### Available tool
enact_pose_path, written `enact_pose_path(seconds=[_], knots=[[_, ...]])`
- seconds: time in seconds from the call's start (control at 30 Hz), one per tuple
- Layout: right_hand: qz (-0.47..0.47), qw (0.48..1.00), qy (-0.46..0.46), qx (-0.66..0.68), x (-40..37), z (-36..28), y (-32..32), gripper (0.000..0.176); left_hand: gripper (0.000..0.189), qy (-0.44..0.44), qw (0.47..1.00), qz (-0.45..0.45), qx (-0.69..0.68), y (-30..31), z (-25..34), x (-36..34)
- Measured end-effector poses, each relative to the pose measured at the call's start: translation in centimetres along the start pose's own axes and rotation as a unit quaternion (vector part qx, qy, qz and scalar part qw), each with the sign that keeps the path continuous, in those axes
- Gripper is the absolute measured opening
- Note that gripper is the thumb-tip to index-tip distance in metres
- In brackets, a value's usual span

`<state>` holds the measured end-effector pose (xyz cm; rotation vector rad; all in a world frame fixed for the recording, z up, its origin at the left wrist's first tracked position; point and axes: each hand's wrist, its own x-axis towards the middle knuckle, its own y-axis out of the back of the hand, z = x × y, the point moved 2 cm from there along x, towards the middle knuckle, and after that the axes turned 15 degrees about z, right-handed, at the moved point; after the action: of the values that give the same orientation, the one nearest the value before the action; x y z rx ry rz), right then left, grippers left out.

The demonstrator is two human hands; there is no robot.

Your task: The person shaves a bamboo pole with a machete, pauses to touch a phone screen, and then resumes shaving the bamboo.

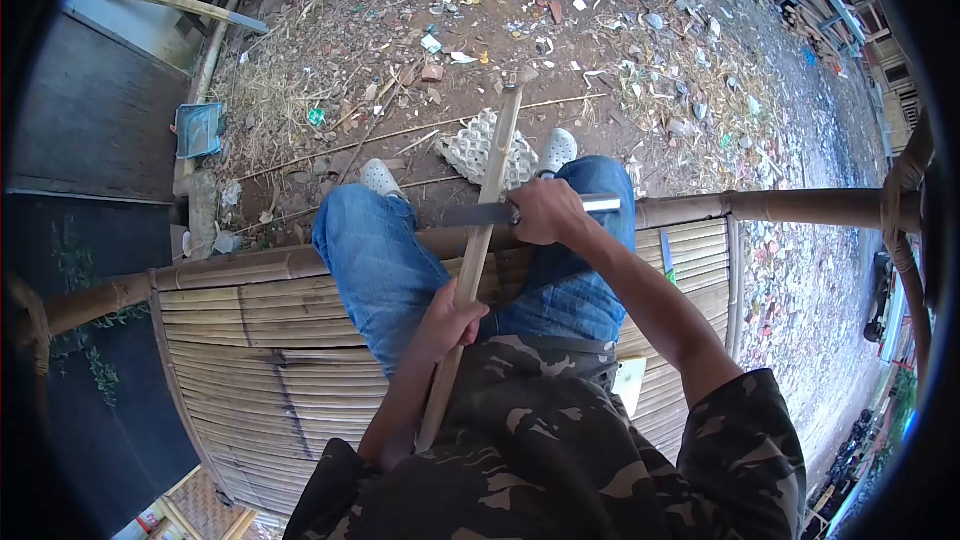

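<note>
My left hand [448,325] is closed around a long bamboo strip [497,155], which slants from beside my waist up past my knees. In my right hand [547,211] is a knife [470,215], its dark blade pointing left and lying across the strip between my knees. A shiny metal-looking end [602,203] sticks out on the right side of that fist. The lower end of the strip passes along my left forearm, against my shirt.
I sit on a slatted bamboo bench [250,315] with a round front pole [680,210]. An egg tray [465,148] lies by my feet. Litter covers the dirt ground [400,50]. A blue plastic basket [200,130] stands at left, near a dark board [100,110].
</note>
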<state>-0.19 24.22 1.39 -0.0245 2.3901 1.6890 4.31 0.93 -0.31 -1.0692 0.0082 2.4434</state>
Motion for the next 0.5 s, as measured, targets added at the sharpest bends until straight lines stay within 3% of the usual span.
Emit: enact_pose_path(seconds=[0.07, 0.13, 0.27, 0.33, 0.43, 0.5], knots=[[0.044, 0.996, -0.081, 0.009, 3.4, 3.2, 0.0, 0.031, 0.026, 0.004, 1.0, 0.011, 0.008, 0.0, 0.2, -0.4], [0.032, 0.995, -0.09, 0.001, 5.1, 4.2, 0.4, 0.031, 0.026, -0.001, 1.0, 0.004, 0.008, 0.3, -0.2, 0.1], [0.012, 0.998, -0.056, 0.006, 2.9, 1.4, 0.9, 0.032, 0.027, -0.005, 0.999, 0.007, -0.038, 0.6, -0.3, 0.1], [-0.017, 1.0, 0.007, 0.012, 0.3, -0.7, 1.1, 0.032, 0.026, -0.012, 0.999, 0.007, -0.045, 0.5, -0.1, -0.2], [-0.019, 0.999, 0.031, -0.011, -0.3, 0.0, 0.5, 0.03, 0.023, -0.016, 0.999, 0.006, -0.027, 0.4, -0.2, 0.1], [0.017, 1.0, -0.022, 0.001, 1.9, 2.1, 0.0, 0.03, 0.022, -0.022, 1.0, 0.006, -0.011, 0.2, -0.2, 0.1]])
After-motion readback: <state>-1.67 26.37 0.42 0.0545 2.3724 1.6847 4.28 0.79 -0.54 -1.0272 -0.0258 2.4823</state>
